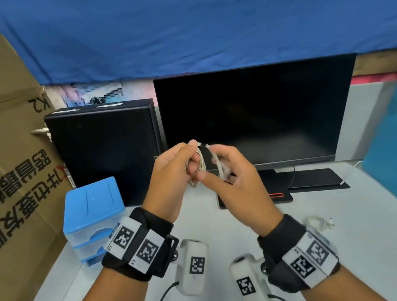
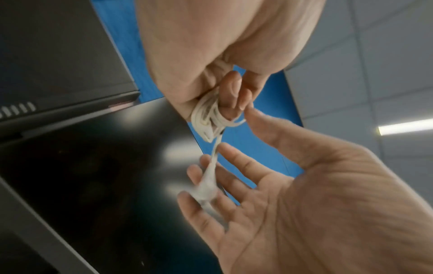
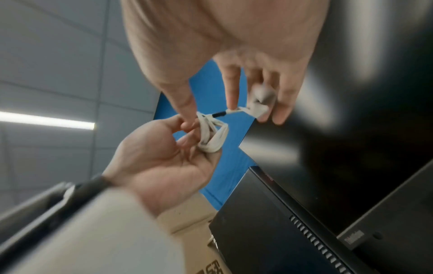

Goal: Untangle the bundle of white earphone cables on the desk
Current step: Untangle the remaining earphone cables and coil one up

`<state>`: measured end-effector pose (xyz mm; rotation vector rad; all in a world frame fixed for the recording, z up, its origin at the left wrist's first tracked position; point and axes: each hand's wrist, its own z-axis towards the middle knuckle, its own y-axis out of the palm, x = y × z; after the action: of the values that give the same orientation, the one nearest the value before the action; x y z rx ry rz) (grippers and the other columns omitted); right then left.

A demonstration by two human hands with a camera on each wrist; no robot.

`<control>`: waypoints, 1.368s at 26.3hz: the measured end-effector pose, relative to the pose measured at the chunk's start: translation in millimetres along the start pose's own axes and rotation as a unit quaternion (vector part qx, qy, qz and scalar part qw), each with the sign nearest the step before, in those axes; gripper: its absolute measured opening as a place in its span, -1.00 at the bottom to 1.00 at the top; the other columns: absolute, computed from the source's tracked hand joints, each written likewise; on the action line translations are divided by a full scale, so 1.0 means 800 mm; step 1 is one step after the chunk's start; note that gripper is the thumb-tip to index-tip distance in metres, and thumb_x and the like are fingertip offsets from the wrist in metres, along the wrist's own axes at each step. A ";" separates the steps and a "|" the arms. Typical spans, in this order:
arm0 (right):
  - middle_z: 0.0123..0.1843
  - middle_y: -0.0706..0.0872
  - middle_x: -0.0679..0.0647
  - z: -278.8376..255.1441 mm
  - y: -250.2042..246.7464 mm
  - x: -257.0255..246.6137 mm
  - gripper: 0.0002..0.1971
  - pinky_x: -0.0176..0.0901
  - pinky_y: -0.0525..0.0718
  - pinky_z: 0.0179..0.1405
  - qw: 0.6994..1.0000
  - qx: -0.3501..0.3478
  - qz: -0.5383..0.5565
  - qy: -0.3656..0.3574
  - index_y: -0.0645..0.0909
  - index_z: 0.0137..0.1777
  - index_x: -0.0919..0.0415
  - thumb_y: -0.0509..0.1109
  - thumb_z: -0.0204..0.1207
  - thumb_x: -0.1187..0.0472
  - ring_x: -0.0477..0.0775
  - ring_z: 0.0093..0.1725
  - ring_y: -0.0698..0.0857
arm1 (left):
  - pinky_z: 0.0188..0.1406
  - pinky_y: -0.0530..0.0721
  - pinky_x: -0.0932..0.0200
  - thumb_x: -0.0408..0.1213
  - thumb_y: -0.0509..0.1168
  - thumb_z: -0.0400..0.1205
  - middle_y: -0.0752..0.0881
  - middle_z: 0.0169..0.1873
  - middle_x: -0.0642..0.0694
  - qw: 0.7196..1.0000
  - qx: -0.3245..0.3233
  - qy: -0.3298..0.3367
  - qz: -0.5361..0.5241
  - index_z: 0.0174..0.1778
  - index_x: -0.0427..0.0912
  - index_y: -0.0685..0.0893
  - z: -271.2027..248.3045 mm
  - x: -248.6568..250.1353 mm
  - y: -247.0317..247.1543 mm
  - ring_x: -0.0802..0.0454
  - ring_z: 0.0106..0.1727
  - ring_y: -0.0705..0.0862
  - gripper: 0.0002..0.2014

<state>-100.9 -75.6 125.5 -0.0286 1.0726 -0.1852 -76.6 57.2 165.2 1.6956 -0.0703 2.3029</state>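
Head view looks down from above; wrist views look up, close; all share the hands (image 1: 203, 170).

The loose strand (image 2: 207, 183) across the right hand (image 2: 269, 194) is smeared by motion in the left wrist view, its end unreadable. The left hand (image 1: 173, 174) covers part of the coiled cable (image 1: 201, 165). The second cable (image 1: 319, 222) at the head view's lower right is too small to make out.

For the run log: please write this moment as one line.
left hand: grips cable bundle | right hand: fingers loose around blurred strand | untangling: unfinished
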 end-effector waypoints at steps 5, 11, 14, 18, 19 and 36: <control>0.34 0.74 0.00 0.011 -0.016 0.002 -0.41 0.01 0.63 0.38 0.985 -0.150 0.078 0.044 0.40 0.60 0.03 0.47 0.59 0.19 0.00 0.33 0.71 | -0.56 0.39 0.30 -0.26 0.15 0.75 0.46 -0.63 0.01 0.994 -0.089 -0.026 0.058 -0.38 -0.23 0.53 -0.001 0.000 -0.009 0.18 -0.60 0.39 -0.64; -0.02 0.86 0.23 0.005 -0.010 0.006 -0.80 0.00 0.80 0.09 0.994 -0.062 0.082 0.031 0.74 0.20 0.32 0.42 0.62 0.30 0.26 -0.01 0.83 | -0.30 0.46 0.17 -0.25 0.14 0.76 0.55 -0.60 0.03 0.993 -0.106 -0.028 0.044 -0.35 -0.26 0.54 -0.002 -0.008 -0.015 0.11 -0.53 0.41 -0.65; -0.08 0.85 0.24 0.005 -0.013 0.007 -0.82 -0.11 0.76 -0.15 0.995 -0.057 0.067 0.050 0.74 0.15 0.29 0.43 0.62 0.24 0.16 -0.17 0.80 | -0.26 0.46 0.13 -0.23 0.12 0.77 0.54 -0.61 0.06 0.992 -0.112 -0.022 0.051 -0.32 -0.28 0.51 -0.001 -0.012 -0.014 0.10 -0.51 0.42 -0.65; -0.10 0.80 0.14 0.005 -0.017 0.006 -0.78 -0.22 0.52 -0.47 0.986 -0.128 0.078 0.078 0.71 0.26 0.19 0.38 0.66 0.20 0.00 -0.31 0.65 | -0.24 0.45 0.10 -0.12 0.17 0.72 0.40 -0.63 -0.04 0.991 -0.125 -0.035 0.035 -0.33 -0.25 0.49 0.004 -0.015 -0.021 0.04 -0.49 0.40 -0.66; -0.12 0.79 0.12 0.006 -0.017 0.005 -0.80 -0.24 0.46 -0.50 0.984 -0.127 0.090 0.090 0.72 0.22 0.22 0.38 0.67 0.20 -0.03 -0.35 0.61 | -0.24 0.44 0.10 -0.12 0.17 0.71 0.39 -0.64 -0.02 0.991 -0.127 -0.037 0.032 -0.34 -0.23 0.49 0.004 -0.016 -0.021 0.03 -0.48 0.39 -0.66; -0.33 0.63 0.12 0.004 -0.041 0.010 -0.88 -0.21 0.43 -0.49 0.991 -0.037 0.074 0.107 0.78 0.05 0.24 0.44 0.61 0.24 -0.01 -0.44 0.45 | -0.35 0.52 0.38 -0.11 0.24 0.71 0.63 -0.46 0.10 0.959 -0.026 0.130 0.251 -0.25 -0.20 0.71 0.017 -0.047 -0.027 0.23 -0.41 0.55 -0.69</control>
<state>-98.6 -109.2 123.7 0.0039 1.2901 -0.0140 -48.5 68.0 131.1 1.4545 -0.5617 2.8355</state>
